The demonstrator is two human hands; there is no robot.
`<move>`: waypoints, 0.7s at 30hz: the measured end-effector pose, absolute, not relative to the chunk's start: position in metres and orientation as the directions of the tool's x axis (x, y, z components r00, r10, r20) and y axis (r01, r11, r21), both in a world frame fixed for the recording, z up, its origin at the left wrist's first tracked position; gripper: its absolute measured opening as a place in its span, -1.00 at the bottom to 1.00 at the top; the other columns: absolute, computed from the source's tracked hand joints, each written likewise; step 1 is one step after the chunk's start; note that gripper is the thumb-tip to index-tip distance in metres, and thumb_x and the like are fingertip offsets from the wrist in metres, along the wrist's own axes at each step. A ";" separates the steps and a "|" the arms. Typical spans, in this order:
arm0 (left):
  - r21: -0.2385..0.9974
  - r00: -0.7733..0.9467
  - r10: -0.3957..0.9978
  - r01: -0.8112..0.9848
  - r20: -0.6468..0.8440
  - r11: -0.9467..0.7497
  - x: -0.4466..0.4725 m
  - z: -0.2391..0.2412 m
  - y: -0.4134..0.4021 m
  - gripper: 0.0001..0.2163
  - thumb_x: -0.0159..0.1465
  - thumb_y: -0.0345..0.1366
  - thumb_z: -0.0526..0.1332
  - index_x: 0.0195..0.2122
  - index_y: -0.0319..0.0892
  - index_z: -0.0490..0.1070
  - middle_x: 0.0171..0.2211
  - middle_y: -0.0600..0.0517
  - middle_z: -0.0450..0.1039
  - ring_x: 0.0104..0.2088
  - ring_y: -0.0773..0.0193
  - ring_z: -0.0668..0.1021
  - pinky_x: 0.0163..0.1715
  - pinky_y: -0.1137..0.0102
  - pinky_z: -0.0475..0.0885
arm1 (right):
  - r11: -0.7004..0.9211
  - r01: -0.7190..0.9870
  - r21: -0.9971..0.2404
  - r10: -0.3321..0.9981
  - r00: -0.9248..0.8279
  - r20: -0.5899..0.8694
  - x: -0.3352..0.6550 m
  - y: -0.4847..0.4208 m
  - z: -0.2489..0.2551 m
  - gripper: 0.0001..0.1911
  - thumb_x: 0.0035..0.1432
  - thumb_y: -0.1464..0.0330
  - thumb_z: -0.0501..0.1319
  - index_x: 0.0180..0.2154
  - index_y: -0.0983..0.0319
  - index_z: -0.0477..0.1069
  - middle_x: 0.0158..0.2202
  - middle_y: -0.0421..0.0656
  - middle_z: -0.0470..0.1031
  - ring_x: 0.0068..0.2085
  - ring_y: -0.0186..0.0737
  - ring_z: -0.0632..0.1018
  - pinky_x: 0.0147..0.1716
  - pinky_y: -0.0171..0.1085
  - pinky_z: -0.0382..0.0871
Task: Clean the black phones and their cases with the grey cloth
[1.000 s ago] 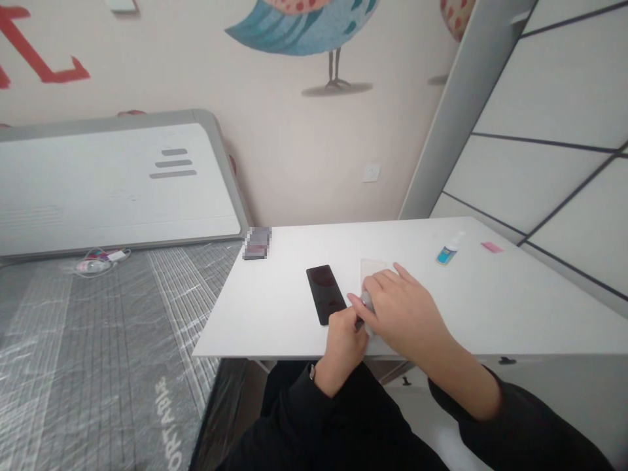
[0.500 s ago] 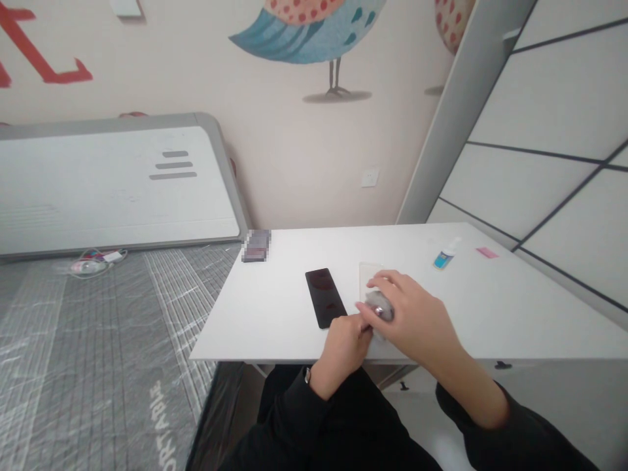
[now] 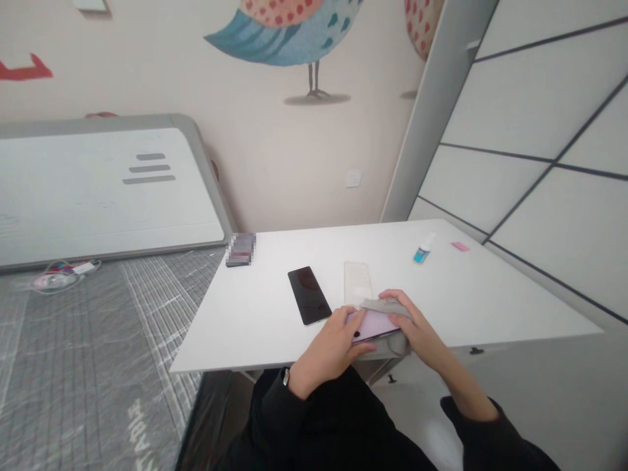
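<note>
I see the person in black sleeves bent over a white rectangular table [image 3: 265,343], both hands busy just above its near edge. The left hand [image 3: 326,347], a bracelet or watch at its wrist, is closed around one end of a thin lilac phone [image 3: 375,325], thumb beneath and fingers over the top. A dark round spot shows on the phone near that grip. The right hand [image 3: 412,324] has a soft grey cloth [image 3: 385,305] pinched against the phone's other end; the cloth lies along the far edge and some grey hangs below, though I can't make out how it wraps underneath.

Just beyond the hands, a clear rectangular plastic case [image 3: 357,281] lies flat on the table. Beside it, nearer the left hand, rests a larger black glossy slab [image 3: 310,296], screen up. Off to the right and farther back stands a small white-topped bottle with a blue label [image 3: 422,254], near a flat pink slip [image 3: 460,246]. At the table's far left corner sits a dark stack, blurred out [image 3: 240,249]
</note>
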State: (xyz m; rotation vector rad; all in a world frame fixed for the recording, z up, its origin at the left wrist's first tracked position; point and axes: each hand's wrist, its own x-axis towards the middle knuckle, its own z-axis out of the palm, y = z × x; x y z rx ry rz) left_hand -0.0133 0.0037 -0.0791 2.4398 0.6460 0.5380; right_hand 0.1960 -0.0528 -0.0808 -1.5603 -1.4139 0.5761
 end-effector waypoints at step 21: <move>0.334 0.801 0.553 0.469 0.229 -0.817 -0.008 -0.085 -0.005 -0.41 0.29 -0.27 0.23 0.33 -0.29 0.15 0.17 -0.31 0.25 0.19 -0.13 0.32 0.19 -0.01 0.36 | 0.178 0.826 -0.535 0.721 0.261 0.642 0.229 -0.060 -0.065 -0.78 0.19 0.49 0.05 -0.32 0.18 0.45 -0.16 -0.07 0.45 -0.15 -0.10 0.54 -0.34 -0.21 0.44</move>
